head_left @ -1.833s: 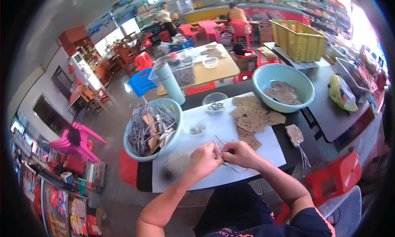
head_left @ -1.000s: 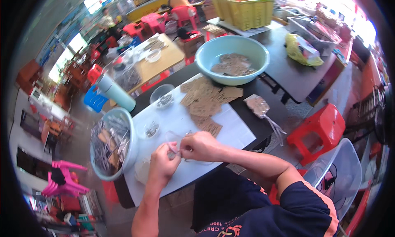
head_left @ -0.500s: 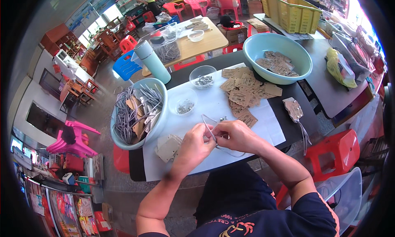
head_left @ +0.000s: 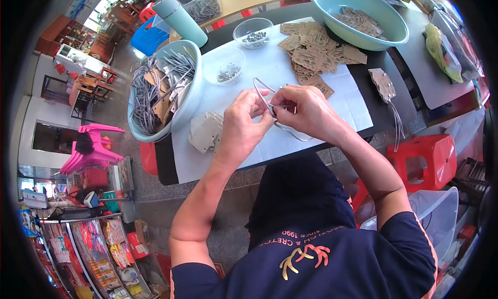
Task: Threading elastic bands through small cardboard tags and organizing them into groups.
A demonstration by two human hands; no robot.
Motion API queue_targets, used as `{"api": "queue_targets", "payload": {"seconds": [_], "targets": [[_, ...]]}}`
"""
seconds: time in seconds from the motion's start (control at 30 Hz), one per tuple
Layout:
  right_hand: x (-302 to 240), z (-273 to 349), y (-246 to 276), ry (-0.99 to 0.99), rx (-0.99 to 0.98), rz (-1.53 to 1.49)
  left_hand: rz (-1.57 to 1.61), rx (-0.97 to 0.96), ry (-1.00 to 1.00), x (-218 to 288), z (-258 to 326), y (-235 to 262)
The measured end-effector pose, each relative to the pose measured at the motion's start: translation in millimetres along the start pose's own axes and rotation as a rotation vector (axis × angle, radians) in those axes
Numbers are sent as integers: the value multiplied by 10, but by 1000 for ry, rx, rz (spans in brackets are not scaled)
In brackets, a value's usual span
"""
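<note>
My left hand (head_left: 243, 123) and my right hand (head_left: 303, 110) meet over a white sheet (head_left: 249, 76) on the dark table, both pinching a thin grey wire loop (head_left: 265, 93) that curls up and below the fingers. A small stack of pale cardboard tags (head_left: 205, 132) lies just left of my left hand. Brown cardboard tags (head_left: 310, 55) are spread beyond my right hand. A light-blue basin (head_left: 189, 99) at the left holds grey wires with tags.
Two clear bowls with small metal parts (head_left: 226, 70) (head_left: 253, 35) sit past the hands. A teal basin (head_left: 386, 37) of brown tags stands at the far right, a tagged bundle (head_left: 384, 84) beside it. A teal tumbler (head_left: 179, 13), red stool (head_left: 430, 159) and pink stool (head_left: 91, 146) surround the table.
The view has tilted down and closer to the table. My hands stay together on the wire loop, working it between the fingers.
</note>
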State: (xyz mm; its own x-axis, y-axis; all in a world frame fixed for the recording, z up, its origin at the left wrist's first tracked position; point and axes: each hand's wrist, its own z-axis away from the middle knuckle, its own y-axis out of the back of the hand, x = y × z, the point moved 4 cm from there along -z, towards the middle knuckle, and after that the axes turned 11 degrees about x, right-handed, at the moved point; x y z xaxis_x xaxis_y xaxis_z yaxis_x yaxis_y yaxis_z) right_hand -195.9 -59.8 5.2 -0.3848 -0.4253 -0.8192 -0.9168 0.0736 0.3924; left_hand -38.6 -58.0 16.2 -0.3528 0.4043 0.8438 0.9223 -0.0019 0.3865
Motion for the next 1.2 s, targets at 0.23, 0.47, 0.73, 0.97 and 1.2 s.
{"api": "queue_targets", "payload": {"seconds": [0.23,0.47,0.73,0.97,1.2], "targets": [[-34,108,4,-5,46,-26,-29,-2,146,-6,58,20],[25,117,29,49,71,-33,12,22,191,-4,17,-45],[29,63,-25,60,65,-53,85,67,202,-67,23,-43],[-20,68,-4,7,94,-41,-84,33,137,-24,-2,-34],[-73,45,-21,34,115,-21,-281,47,48,63,-24,17]]}}
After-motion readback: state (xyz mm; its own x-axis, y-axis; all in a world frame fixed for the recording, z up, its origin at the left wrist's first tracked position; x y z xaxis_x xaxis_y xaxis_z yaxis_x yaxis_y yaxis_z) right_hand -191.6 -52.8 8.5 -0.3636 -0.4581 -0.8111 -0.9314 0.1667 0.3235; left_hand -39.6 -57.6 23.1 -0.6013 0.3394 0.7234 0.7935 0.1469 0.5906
